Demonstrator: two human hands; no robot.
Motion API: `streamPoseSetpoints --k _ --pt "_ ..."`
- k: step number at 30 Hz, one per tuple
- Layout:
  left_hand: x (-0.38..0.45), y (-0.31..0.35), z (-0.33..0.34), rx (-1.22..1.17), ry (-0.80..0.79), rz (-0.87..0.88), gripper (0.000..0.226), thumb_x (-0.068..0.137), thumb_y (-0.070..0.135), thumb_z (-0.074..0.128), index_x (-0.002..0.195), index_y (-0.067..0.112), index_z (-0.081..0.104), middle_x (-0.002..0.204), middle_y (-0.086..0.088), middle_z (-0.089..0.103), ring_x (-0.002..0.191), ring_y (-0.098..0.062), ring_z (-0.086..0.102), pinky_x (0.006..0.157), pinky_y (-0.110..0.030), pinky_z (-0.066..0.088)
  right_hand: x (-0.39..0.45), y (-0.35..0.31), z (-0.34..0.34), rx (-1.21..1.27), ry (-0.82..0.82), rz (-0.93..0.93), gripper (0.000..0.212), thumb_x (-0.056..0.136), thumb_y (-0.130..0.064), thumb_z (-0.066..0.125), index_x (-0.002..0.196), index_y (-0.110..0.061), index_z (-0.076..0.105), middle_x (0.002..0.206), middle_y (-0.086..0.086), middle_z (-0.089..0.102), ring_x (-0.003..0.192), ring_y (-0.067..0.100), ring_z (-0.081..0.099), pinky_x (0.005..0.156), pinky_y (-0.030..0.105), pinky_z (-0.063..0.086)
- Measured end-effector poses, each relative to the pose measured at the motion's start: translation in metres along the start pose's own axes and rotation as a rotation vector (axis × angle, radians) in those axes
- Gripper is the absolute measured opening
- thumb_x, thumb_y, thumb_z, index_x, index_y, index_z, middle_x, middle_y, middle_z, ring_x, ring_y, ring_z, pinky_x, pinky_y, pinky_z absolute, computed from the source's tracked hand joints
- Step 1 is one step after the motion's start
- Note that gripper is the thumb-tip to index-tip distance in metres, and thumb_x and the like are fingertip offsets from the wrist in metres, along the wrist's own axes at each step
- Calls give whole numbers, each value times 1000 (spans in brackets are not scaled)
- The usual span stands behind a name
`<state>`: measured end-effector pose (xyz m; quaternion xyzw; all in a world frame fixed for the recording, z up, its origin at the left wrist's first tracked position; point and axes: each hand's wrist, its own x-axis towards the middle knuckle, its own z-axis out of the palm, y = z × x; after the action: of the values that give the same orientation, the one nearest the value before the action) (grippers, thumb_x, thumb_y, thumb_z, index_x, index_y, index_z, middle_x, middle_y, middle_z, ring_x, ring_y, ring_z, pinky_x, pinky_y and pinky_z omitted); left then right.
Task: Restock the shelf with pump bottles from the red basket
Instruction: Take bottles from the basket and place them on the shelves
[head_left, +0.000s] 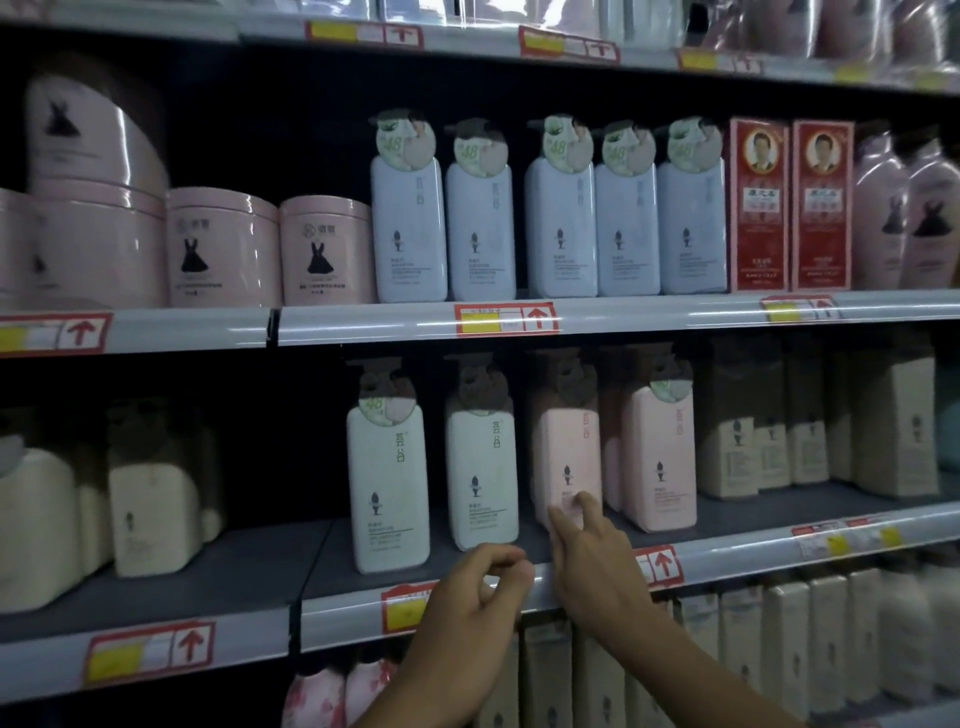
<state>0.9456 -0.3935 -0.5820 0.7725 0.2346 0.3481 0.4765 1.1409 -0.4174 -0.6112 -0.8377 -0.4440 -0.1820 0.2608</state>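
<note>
On the middle shelf (519, 587) stand two white pump bottles (387, 483) (480, 467) and two pink pump bottles (569, 452) (660, 457). My right hand (587, 556) reaches to the left pink bottle, its fingertips touching the lower front of that bottle. My left hand (472, 608) hovers at the shelf's front edge below the second white bottle, fingers curled with thumb against fingertips, holding nothing. The red basket is not in view.
Above, lavender pump bottles (561, 223), pink round tubs (223, 249) and red boxes (761, 208) fill the upper shelf. Cream bottles (150, 509) stand at left, beige bottles (810, 426) at right. A gap lies between cream and white bottles. More bottles (779, 639) stand below.
</note>
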Motion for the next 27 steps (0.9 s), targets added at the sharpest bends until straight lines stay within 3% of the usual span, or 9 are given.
streamPoseSetpoints --k 4,6,8,13,17,20,22,24,27 --pt "-1 6 -2 -56 22 -9 11 98 41 59 103 39 69 96 8 70 90 -13 66 88 -34 56 -10 -9 -10 91 85 9 42 108 -37 40 150 -29 46 158 9 34 130 32 51 109 43 44" --pt "-2 11 -6 -79 57 2 12 99 39 58 106 38 68 99 6 70 89 -11 66 84 -30 54 -21 -21 -19 268 197 -10 44 108 -36 43 150 -27 50 153 4 45 131 28 53 108 41 45" --pt "-1 18 -11 -102 109 38 13 100 37 58 110 36 66 104 5 70 94 -11 66 88 -33 55 -33 -40 -32 515 255 -48 43 108 -35 44 149 -26 53 144 -5 54 127 14 55 105 32 47" --pt "-6 36 -32 -158 194 92 16 102 33 55 115 31 64 107 5 70 97 -12 68 91 -38 58 -56 -95 -70 774 256 -141 38 108 -35 46 144 -29 59 131 -17 59 119 -7 55 95 6 41" --pt "-25 32 -56 -196 203 98 17 99 36 57 110 29 68 107 0 72 100 -17 71 91 -48 59 -83 -127 -78 808 197 -170 39 108 -36 45 143 -28 61 127 -13 60 113 -8 57 91 6 42" --pt "-54 13 -80 -158 259 74 12 100 29 57 100 26 68 103 -3 72 98 -23 71 89 -50 59 -121 -146 -66 781 122 -203 38 108 -36 46 139 -25 65 122 -9 64 104 -8 58 85 2 40" --pt "-87 -17 -100 -112 301 15 9 99 24 58 95 23 66 96 -3 71 90 -24 69 82 -40 58 -158 -156 -43 723 15 -268 33 108 -33 51 134 -23 68 115 -9 65 101 2 61 88 14 46" --pt "-126 -63 -123 -29 300 -97 3 97 20 61 96 22 64 86 1 66 78 -19 64 70 -34 53 -199 -163 -14 639 -211 -328 33 106 -33 55 134 -22 68 110 -3 63 92 12 64 88 29 49" --pt "-203 -151 -158 194 296 -312 17 86 23 67 103 21 65 82 3 64 81 -18 62 74 -33 52 -266 -164 38 450 -537 -419 37 101 -38 59 130 -16 69 116 8 66 92 22 67 89 30 49"
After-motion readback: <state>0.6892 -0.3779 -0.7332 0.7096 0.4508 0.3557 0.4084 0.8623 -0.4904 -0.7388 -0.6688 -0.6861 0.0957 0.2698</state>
